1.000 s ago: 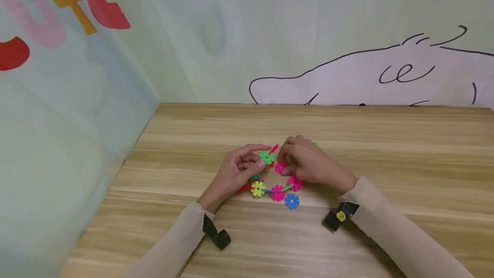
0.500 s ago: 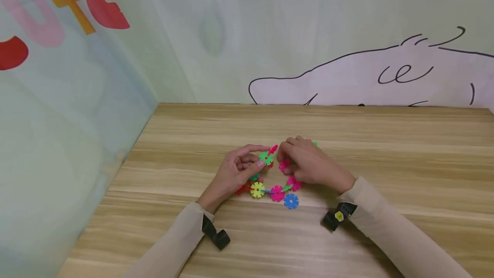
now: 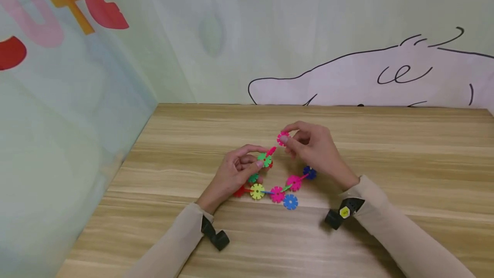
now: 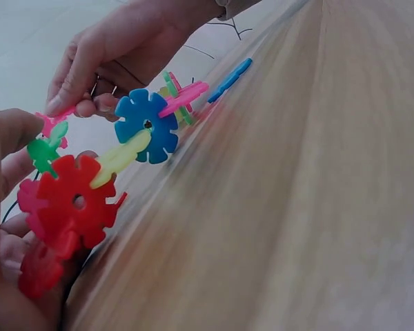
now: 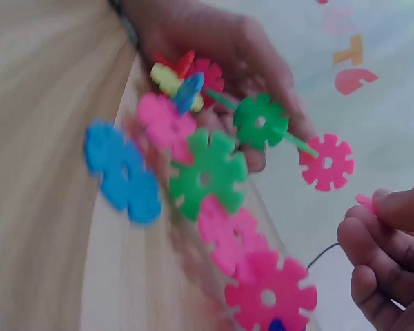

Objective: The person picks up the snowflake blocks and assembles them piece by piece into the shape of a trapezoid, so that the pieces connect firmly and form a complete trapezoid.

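Observation:
My left hand (image 3: 240,167) pinches a green snowflake disc (image 3: 264,160) between thumb and fingers. That disc belongs to a curved chain of slotted plastic discs. A pink disc (image 5: 326,163) stands edge-slotted at the chain's held end. From there the chain runs through red, a yellow disc (image 3: 257,191) and pink discs to a dark blue disc (image 3: 309,172) at the other end. My right hand (image 3: 314,144) pinches a separate pink disc (image 3: 283,138) by thumb and index finger, just beyond the held end. A small gap parts these two pink discs in the right wrist view.
A loose light blue disc (image 3: 290,202) lies on the wooden table (image 3: 185,136), near the chain's front side. Black wrist straps (image 3: 219,238) hang from both sleeves. A printed backdrop (image 3: 216,55) stands along the table's back edge and left side.
My right hand has moved up and away from the chain, raising the pink disc with it. The dark blue end disc has come into sight. My left hand has hardly moved.

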### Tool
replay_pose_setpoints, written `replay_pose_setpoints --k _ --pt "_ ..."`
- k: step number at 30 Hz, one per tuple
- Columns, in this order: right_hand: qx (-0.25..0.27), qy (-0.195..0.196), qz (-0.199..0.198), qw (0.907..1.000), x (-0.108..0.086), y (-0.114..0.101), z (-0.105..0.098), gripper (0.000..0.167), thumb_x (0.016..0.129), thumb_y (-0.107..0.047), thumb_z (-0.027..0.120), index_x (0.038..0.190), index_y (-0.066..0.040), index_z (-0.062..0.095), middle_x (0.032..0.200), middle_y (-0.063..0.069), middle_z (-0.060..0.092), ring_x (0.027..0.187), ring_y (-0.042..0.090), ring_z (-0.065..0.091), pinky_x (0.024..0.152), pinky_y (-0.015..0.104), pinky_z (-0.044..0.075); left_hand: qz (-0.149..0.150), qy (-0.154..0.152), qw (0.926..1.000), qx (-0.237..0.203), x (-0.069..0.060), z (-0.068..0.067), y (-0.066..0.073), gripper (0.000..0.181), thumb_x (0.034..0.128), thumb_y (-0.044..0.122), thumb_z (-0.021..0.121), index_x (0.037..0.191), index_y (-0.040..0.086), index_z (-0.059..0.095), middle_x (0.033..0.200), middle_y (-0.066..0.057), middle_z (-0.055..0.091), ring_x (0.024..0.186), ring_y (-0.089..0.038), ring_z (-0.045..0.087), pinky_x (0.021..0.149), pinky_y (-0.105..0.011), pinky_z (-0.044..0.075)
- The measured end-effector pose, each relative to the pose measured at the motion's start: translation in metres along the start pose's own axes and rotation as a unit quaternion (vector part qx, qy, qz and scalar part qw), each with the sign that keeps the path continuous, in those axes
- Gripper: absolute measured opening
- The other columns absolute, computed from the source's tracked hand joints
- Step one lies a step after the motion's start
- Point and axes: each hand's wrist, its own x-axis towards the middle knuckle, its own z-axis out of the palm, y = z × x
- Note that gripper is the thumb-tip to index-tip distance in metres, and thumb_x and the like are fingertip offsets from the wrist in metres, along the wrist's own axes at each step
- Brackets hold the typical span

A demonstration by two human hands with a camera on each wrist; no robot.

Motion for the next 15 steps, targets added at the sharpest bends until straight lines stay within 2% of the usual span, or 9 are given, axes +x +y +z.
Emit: replay_pose_setpoints --k 7,12,15 --pt "0.068 -0.002 0.026 0.9973 -0.001 -0.001 0.009 0.02 0.104 -0.023 0.073 0.117 -0.007 0.075 0.079 0.009 0.079 0.069 0.016 0.075 0.068 0.032 0.063 -0.004 0.001 1.0 0.002 -0.001 0.0 0.001 0.031 0.1067 0.015 0.068 0.138 0.014 0.067 0.106 -0.026 0.076 0.072 -0.014 0.078 0.072 -0.026 0.064" --pt "0.098 0.006 0.036 0.9945 -0.003 -0.003 0.014 0.017 0.104 -0.016 0.072 0.115 -0.003 0.074 0.082 0.015 0.08 0.07 0.014 0.076 0.069 0.027 0.063 0.0 0.002 1.0 0.006 0.001 0.0 -0.001 0.03 0.1064 0.015 0.068 0.137 0.013 0.067 0.108 -0.027 0.076 0.072 -0.014 0.077 0.069 -0.024 0.062" --pt "0.126 0.011 0.046 0.9909 -0.005 -0.005 0.019 0.014 0.104 -0.011 0.071 0.114 -0.001 0.07 0.086 0.021 0.081 0.071 0.013 0.079 0.063 0.023 0.058 0.001 0.006 0.9999 0.015 0.001 0.0 -0.001 0.03 0.1057 0.016 0.069 0.136 0.013 0.068 0.112 -0.025 0.077 0.072 -0.013 0.077 0.069 -0.024 0.062"
